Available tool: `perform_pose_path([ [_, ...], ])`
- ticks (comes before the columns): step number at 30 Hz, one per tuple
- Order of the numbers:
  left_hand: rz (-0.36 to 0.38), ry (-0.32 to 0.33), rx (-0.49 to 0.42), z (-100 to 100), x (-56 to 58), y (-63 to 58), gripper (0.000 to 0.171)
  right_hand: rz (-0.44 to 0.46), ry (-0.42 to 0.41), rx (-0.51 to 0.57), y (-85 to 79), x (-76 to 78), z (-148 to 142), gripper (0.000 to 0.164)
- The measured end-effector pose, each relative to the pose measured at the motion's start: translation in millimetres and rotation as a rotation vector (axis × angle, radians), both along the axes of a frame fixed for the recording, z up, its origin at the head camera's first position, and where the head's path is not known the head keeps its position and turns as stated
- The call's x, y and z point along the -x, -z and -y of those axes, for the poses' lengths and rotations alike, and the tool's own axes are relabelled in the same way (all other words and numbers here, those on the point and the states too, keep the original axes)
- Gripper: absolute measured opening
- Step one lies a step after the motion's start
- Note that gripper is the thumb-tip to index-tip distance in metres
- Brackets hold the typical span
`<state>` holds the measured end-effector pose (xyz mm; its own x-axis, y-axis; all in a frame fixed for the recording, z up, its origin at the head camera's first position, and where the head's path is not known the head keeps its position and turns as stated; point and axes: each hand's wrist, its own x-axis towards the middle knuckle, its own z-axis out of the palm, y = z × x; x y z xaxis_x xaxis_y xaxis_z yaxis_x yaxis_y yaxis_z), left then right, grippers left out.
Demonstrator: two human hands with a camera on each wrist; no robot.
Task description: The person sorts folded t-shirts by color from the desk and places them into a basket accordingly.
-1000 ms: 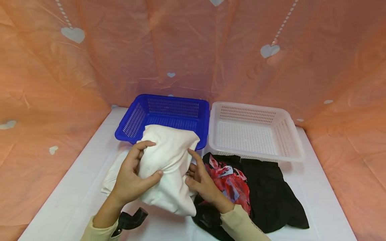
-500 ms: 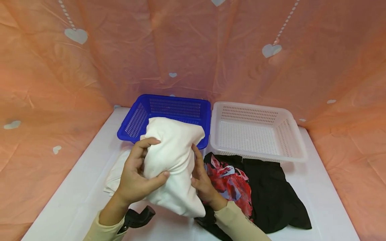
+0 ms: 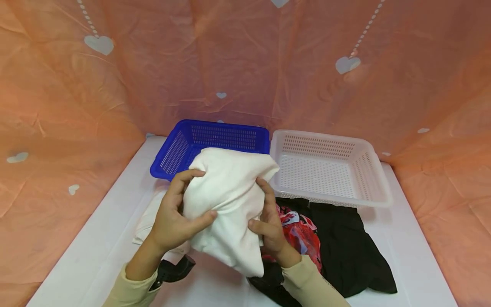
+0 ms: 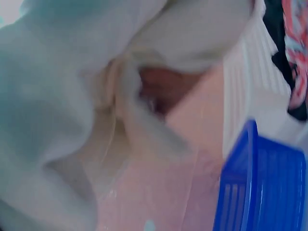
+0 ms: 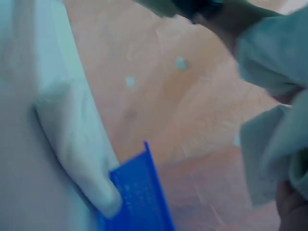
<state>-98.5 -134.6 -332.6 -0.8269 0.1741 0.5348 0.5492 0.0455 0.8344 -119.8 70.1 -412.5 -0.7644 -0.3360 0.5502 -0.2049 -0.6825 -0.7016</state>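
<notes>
A white cloth (image 3: 230, 204), creased and loosely bunched, is held up above the counter (image 3: 80, 256), its upper edge seen from the head view across the near part of a blue basket (image 3: 174, 151). At nine o'clock, the cloth's side is clamped by the left hand (image 3: 178, 217), the thumb laid over the front and the fingers curled round the edge. At four o'clock, the opposite side is gripped by the right hand (image 3: 272, 226), also between thumb and fingers. From the cloth, the blue basket is placed at eleven o'clock and a white basket (image 3: 370, 170) at two, side by side. At nine o'clock, a folded cloth (image 3: 147, 217) is set on the counter, partly hidden by the left hand. At four o'clock, a red floral garment (image 3: 301, 236) is laid, with a black garment (image 3: 350, 251) spread just beyond it. Cream sleeves (image 3: 132, 288) are worn on both arms. At twelve o'clock, the scene is backed by an orange curtain (image 3: 230, 64) patterned with pale hearts.
</notes>
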Motion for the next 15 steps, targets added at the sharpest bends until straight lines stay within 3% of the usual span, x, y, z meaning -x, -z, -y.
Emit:
perform_pose_path([
  [5,0.043,-0.152,0.218,10.1,11.9,2.0,0.073,-0.022,0.13,-0.183,-15.0,14.8,-15.5,0.071],
  [8,0.079,-0.208,0.31,14.8,21.3,4.5,0.074,-0.041,0.219,-0.325,-26.2,24.2,-21.2,0.07],
  [11,0.136,-0.207,0.314,17.2,31.5,8.4,0.074,-0.071,0.305,-0.474,-36.6,35.4,-25.6,0.07],
  [15,0.126,-0.199,0.257,18.6,47.9,13.1,0.074,-0.122,0.378,-0.612,-50.0,53.6,-24.7,0.071],
])
